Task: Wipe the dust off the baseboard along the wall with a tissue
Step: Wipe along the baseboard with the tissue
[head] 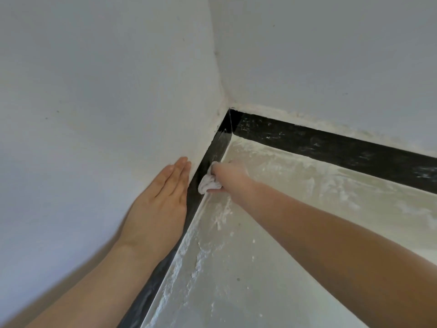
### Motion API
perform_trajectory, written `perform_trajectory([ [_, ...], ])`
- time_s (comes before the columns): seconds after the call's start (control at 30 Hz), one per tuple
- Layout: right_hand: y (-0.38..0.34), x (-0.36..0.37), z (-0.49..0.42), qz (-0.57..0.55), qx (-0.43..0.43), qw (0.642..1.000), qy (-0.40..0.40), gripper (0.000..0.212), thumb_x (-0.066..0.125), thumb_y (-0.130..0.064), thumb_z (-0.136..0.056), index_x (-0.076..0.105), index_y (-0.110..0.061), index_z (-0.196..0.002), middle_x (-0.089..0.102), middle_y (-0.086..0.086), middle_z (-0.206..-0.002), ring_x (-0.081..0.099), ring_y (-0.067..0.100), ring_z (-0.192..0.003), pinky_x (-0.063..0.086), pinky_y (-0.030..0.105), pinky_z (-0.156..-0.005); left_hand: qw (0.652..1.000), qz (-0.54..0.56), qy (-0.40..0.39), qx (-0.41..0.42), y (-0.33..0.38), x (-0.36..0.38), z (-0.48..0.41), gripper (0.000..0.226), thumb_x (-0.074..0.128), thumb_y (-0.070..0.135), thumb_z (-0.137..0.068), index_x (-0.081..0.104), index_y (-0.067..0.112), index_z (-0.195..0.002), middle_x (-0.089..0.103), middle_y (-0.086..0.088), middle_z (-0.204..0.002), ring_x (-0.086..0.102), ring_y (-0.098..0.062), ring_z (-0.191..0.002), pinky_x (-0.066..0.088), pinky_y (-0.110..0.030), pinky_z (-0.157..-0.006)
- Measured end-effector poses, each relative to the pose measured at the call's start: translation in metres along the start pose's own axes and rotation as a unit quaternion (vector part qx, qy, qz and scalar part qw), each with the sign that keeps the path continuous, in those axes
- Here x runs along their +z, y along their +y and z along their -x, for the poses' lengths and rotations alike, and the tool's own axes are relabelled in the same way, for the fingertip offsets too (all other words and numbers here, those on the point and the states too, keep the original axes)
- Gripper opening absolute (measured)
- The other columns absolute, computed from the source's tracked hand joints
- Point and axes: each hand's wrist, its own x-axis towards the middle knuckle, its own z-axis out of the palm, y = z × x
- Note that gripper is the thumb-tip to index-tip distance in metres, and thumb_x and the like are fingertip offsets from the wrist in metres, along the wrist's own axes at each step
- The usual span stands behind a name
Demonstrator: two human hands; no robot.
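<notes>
A black baseboard (331,144) runs along two white walls and meets at a room corner. Its right stretch carries white dust smears. My right hand (228,175) grips a crumpled white tissue (208,184) and holds it against the left stretch of baseboard (218,144), a short way before the corner. My left hand (160,197) lies flat with straight fingers on the left wall (94,102), just above the baseboard and beside the tissue.
The pale floor (272,233) is streaked with white dust and powder, thickest along the foot of the baseboard. The right wall (331,55) has crumbly white residue along its bottom edge. The corner (229,112) closes the space ahead.
</notes>
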Motion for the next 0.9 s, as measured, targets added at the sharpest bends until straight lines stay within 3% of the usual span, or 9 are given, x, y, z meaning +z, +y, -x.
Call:
perform_trajectory([
  [0.03,-0.012,-0.006,-0.001,-0.012,-0.008,1.0,0.022,0.006,0.048,-0.005,-0.092,0.049,0.001,-0.095,0.049,0.009,-0.079,0.058,0.022,-0.072,0.051,0.026,-0.057,1.0,-0.004,-0.003,0.0,-0.001,0.0,0.0,0.057,0.007,0.013,-0.088,0.015,-0.011,-0.14,0.011,-0.026,-0.151,0.007,-0.037,-0.143,-0.008,-0.045,-0.115],
  [0.17,-0.028,-0.031,-0.015,0.063,-0.079,0.985,0.139,0.028,0.056,-0.011,-0.086,0.041,-0.01,-0.063,0.044,-0.001,-0.05,0.045,0.011,-0.045,0.034,0.019,-0.042,1.0,0.0,-0.027,0.004,-0.001,-0.004,0.001,0.058,0.014,0.017,-0.091,0.007,-0.013,-0.14,-0.005,-0.03,-0.15,-0.01,-0.04,-0.14,-0.017,-0.047,-0.111],
  [0.3,-0.022,-0.033,-0.031,0.121,-0.188,0.957,0.185,0.015,0.052,-0.014,-0.088,0.05,-0.011,-0.073,0.047,-0.003,-0.06,0.044,0.011,-0.053,0.031,0.022,-0.046,0.998,0.003,-0.054,0.045,0.0,-0.01,-0.001,0.059,0.011,0.018,-0.093,-0.007,-0.013,-0.139,-0.027,-0.032,-0.142,-0.03,-0.042,-0.132,-0.031,-0.048,-0.102],
  [0.4,-0.021,-0.014,-0.035,0.053,-0.252,0.948,0.187,0.013,0.048,-0.008,-0.087,0.06,-0.013,-0.086,0.059,0.002,-0.073,0.051,0.013,-0.062,0.036,0.019,-0.051,0.994,0.002,-0.091,0.053,0.002,-0.012,-0.002,0.06,0.011,0.02,-0.094,-0.013,-0.012,-0.139,-0.036,-0.03,-0.139,-0.037,-0.039,-0.128,-0.036,-0.048,-0.097],
  [0.47,-0.016,-0.005,-0.037,-0.034,-0.246,0.951,0.183,0.02,0.051,-0.008,-0.085,0.066,-0.017,-0.097,0.065,0.004,-0.081,0.057,0.012,-0.068,0.042,0.018,-0.058,0.996,-0.003,-0.082,0.033,0.002,-0.013,-0.003,0.059,0.011,0.019,-0.094,-0.011,-0.013,-0.14,-0.034,-0.03,-0.14,-0.036,-0.039,-0.129,-0.035,-0.048,-0.097],
  [0.6,0.011,-0.011,-0.015,0.011,-0.238,0.967,0.094,0.019,0.058,-0.009,-0.086,0.067,-0.021,-0.097,0.065,-0.002,-0.085,0.058,0.002,-0.07,0.045,0.008,-0.06,0.999,0.025,-0.047,-0.002,0.001,-0.005,0.0,0.06,0.019,0.011,-0.082,0.036,-0.007,-0.137,0.011,-0.024,-0.15,0.002,-0.033,-0.141,-0.01,-0.042,-0.114],
  [0.7,0.014,-0.03,0.001,0.067,-0.228,0.971,-0.005,0.024,0.062,-0.005,-0.085,0.064,-0.028,-0.08,0.062,-0.005,-0.079,0.056,0.003,-0.069,0.045,0.012,-0.06,1.0,0.012,-0.012,0.022,0.002,-0.005,0.0,0.066,0.005,0.007,-0.08,0.027,-0.005,-0.141,-0.002,-0.022,-0.149,-0.009,-0.031,-0.139,-0.02,-0.044,-0.108],
  [0.83,-0.012,-0.042,-0.024,-0.05,-0.197,0.971,0.123,0.028,0.056,0.003,-0.083,0.066,-0.02,-0.094,0.064,-0.003,-0.085,0.058,0.011,-0.075,0.048,0.022,-0.066,0.999,-0.012,-0.033,0.028,0.004,-0.007,0.0,0.065,0.001,0.006,-0.081,0.016,-0.007,-0.143,-0.012,-0.024,-0.148,-0.015,-0.034,-0.138,-0.023,-0.046,-0.106],
  [0.9,-0.019,-0.031,-0.036,-0.13,-0.185,0.967,0.118,0.032,0.054,0.006,-0.083,0.066,-0.016,-0.102,0.066,0.001,-0.089,0.061,0.015,-0.082,0.052,0.027,-0.076,0.999,-0.024,-0.027,0.028,0.004,-0.01,-0.002,0.067,-0.006,0.006,-0.08,0.009,-0.008,-0.143,-0.019,-0.025,-0.145,-0.022,-0.035,-0.135,-0.027,-0.047,-0.103],
])
